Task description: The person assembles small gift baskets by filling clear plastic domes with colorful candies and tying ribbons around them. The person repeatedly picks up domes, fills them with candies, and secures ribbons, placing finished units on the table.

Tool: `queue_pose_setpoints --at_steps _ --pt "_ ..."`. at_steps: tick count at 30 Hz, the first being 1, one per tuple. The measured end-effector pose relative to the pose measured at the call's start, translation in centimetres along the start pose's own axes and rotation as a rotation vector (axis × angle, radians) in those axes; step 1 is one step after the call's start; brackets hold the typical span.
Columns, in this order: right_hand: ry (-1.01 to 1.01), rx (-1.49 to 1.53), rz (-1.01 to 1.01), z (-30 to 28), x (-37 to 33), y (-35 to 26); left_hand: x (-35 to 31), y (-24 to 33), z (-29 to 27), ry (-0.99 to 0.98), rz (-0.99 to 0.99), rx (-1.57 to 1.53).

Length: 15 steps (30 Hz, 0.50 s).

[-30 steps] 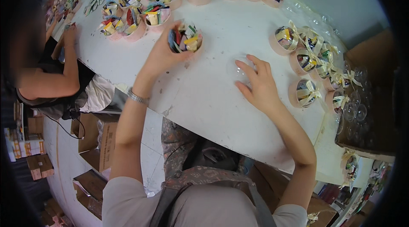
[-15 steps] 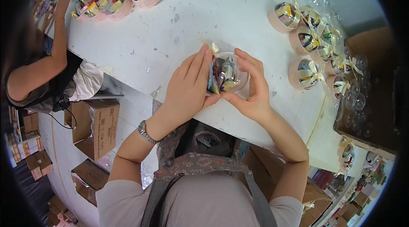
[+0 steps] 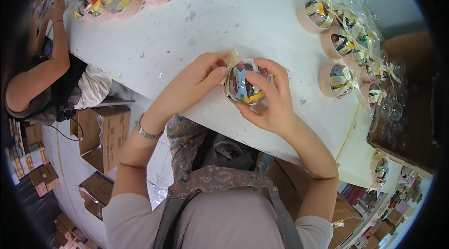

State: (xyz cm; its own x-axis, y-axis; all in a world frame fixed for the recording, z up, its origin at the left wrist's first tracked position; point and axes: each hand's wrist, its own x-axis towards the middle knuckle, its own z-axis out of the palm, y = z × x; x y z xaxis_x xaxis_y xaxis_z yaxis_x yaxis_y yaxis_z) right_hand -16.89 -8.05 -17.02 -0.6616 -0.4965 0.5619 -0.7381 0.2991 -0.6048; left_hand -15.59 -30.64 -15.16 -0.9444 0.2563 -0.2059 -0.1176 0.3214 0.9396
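A clear round container [image 3: 241,91] packed with small colourful wrapped packets is held over the near edge of the white table. My right hand [image 3: 276,99] wraps its right side, thumb at the bottom, one finger across the clear top and others at the far rim. My left hand [image 3: 199,83] is at the container's upper left, its thumb and forefinger pinched at a pale yellow ribbon [image 3: 233,56] that sticks up there. The exact grip of those fingertips is partly hidden.
Finished-looking pink tubs [image 3: 337,80] with clear domes and yellow bows cluster at the right, beside a cardboard box [image 3: 411,104] and clear domes [image 3: 386,108]. Open pink tubs [image 3: 128,8] of packets stand far left. A co-worker's arm [image 3: 61,48] is at the left edge.
The container has turned and tipped so its clear face points up. My left hand has gone from lying flat along its side to pinching at the ribbon. My right forefinger now crosses the top.
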Motion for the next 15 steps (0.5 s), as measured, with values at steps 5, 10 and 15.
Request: queue_pose_setpoints --at_steps 5,10,15 --pt "-0.004 0.030 -0.049 -0.2 0.0 0.5 1.4 -0.1 -1.6 -0.117 0.101 0.149" --pt "-0.014 0.057 -0.058 -0.1 0.0 0.8 2.7 0.8 -2.4 -0.250 0.051 -0.384" --pt "0.001 0.089 -0.053 0.0 -0.1 1.0 4.3 0.8 -3.9 -0.416 -0.001 -0.042"
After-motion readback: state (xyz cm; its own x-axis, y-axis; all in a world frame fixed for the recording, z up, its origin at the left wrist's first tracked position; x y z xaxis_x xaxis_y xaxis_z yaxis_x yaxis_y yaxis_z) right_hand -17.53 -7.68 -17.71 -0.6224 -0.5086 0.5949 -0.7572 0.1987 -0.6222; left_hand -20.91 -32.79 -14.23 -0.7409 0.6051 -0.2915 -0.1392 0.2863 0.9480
